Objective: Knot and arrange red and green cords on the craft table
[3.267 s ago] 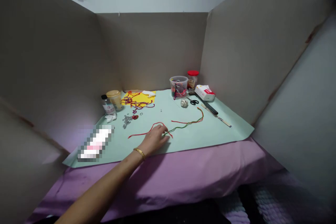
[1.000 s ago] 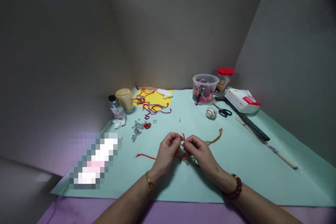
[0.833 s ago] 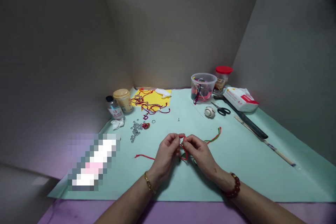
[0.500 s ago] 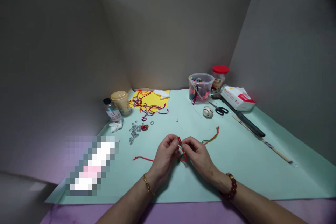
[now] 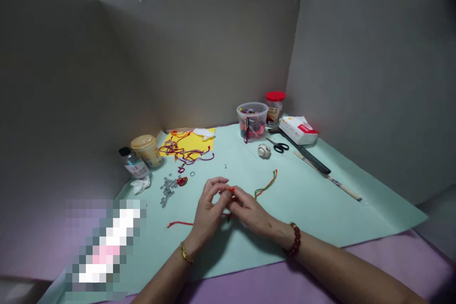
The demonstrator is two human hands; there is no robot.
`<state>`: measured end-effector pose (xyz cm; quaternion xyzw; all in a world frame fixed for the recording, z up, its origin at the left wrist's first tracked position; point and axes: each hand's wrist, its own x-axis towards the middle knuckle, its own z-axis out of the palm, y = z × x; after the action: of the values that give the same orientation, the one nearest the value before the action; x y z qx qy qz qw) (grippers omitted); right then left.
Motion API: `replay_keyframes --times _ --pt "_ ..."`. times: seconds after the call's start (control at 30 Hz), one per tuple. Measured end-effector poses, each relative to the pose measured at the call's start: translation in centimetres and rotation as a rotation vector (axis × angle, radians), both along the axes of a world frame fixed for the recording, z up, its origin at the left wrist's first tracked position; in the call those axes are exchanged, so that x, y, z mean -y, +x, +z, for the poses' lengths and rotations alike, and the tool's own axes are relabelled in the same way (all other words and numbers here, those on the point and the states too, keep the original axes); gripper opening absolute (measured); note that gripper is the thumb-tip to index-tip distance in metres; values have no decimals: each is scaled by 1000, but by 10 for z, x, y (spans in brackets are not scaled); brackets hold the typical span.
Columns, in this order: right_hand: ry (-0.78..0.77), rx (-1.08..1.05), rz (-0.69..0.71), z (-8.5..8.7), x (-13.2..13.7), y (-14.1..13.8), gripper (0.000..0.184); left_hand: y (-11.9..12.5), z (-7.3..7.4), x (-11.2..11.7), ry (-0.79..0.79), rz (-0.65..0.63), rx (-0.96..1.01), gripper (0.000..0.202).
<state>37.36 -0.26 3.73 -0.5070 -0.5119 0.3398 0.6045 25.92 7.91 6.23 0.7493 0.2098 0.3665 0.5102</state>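
Red cord (image 5: 180, 223) and green cord (image 5: 261, 190) run through both hands above the pale green mat. A red end lies out to the left, while a red and green pair trails off to the upper right. My left hand (image 5: 211, 202) is closed on the red cord, thumb and forefinger pinching it. Close against it, my right hand (image 5: 247, 209) is also closed on the red cord, its fingertips meeting the left ones. The fingers hide most of the part between them. Left of the hands lie a small red and green coil (image 5: 182, 181) and many small clear rings (image 5: 168, 191).
At the back left are a bottle (image 5: 134, 163), a lidded cup (image 5: 147, 150) and tangled cords on yellow paper (image 5: 199, 142). Toward the right stand a clear tub (image 5: 252, 121), a red-lidded jar (image 5: 275, 108), scissors (image 5: 280, 147), a white ball (image 5: 264, 151), a tissue pack (image 5: 298, 129) and a stick (image 5: 344, 184).
The camera view has turned, so the table things sit further left. My hands have come closer together, the left fingers now raised over the cord and the loop between the hands mostly hidden.
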Motion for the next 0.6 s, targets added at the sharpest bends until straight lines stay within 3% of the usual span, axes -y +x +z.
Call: replay_keyframes --times 0.1,0.17,0.3,0.4,0.5,0.6 --pt "-25 -190 133 3 -4 4 21 11 25 -3 -197 -114 31 25" --pt "-41 -231 142 4 -5 10 26 21 51 -14 -380 -141 138 25" --pt "-113 -247 83 3 -6 28 27 38 116 -57 -412 -7 412 21" --pt "-146 -218 67 -2 -7 40 24 41 158 -89 -438 161 481 21" --pt "-129 -149 62 -6 -9 45 23 40 183 -107 -465 280 529 23" --pt "-87 -65 54 -5 -10 46 22 42 196 -114 -489 308 577 23"
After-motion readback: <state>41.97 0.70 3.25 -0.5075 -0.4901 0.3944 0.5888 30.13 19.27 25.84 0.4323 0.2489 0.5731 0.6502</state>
